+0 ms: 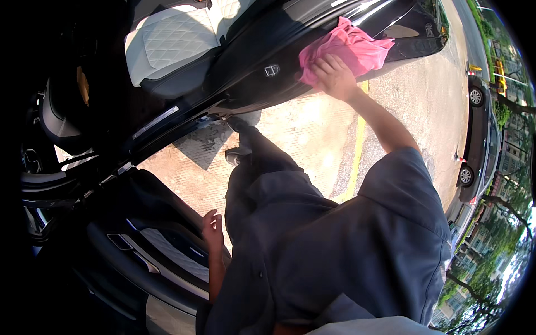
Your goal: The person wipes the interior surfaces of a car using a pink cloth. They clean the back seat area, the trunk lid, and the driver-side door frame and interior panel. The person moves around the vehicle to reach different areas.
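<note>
My right hand (335, 77) holds a crumpled pink cloth (360, 50) against the black rear body panel (289, 50) of a car, behind the open doorway. Part of the panel is hidden under the cloth. A metal door striker (271, 70) sits on the door jamb, a little to the left of the cloth. My left hand (212, 228) hangs low beside the open car door (167, 255), holding nothing, its fingers loosely curled and apart. The door's inner side has quilted light trim and a metal-coloured handle.
Inside the doorway is a light quilted seat (176, 39), above a sill with a metal scuff plate (155, 122). My legs stand on sunlit concrete paving (310, 121) crossed by a yellow line (358, 146). Another dark car (477, 138) is parked at the right, near traffic cones and trees.
</note>
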`<action>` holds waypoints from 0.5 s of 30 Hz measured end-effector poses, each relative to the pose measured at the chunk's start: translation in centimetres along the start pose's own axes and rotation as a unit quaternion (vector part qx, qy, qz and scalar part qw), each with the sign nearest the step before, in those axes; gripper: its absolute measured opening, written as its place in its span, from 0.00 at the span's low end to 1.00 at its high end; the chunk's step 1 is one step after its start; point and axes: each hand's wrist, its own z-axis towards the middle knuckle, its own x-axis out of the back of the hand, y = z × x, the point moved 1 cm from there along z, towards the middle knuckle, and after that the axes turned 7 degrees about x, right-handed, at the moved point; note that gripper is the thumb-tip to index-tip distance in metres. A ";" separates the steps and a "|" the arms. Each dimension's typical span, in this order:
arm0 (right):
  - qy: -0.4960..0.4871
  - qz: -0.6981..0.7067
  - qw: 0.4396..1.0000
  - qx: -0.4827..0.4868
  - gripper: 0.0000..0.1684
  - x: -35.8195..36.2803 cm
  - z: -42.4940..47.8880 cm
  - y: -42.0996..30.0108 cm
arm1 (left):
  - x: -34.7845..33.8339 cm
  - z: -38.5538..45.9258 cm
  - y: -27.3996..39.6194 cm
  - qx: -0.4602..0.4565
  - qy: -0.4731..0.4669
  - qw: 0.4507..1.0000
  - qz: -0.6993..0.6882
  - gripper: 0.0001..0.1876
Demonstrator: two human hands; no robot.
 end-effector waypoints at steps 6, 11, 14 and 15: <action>-0.038 0.136 0.988 0.066 0.26 -4.0 0.0 -4.0 | -2.0 1.2 -2.1 -0.045 -0.003 0.998 -0.037 0.13; -0.111 -0.045 0.962 0.246 0.38 5.5 -4.4 10.8 | -5.3 -0.7 -8.0 0.006 0.044 0.997 -0.060 0.14; -0.392 -0.127 0.890 0.192 0.43 9.4 -2.5 10.6 | -8.9 -3.6 -9.9 0.034 0.064 0.994 -0.082 0.14; -0.343 -0.128 0.903 0.223 0.44 9.9 -2.3 10.3 | -10.5 -4.2 -10.9 0.047 0.073 0.990 -0.107 0.14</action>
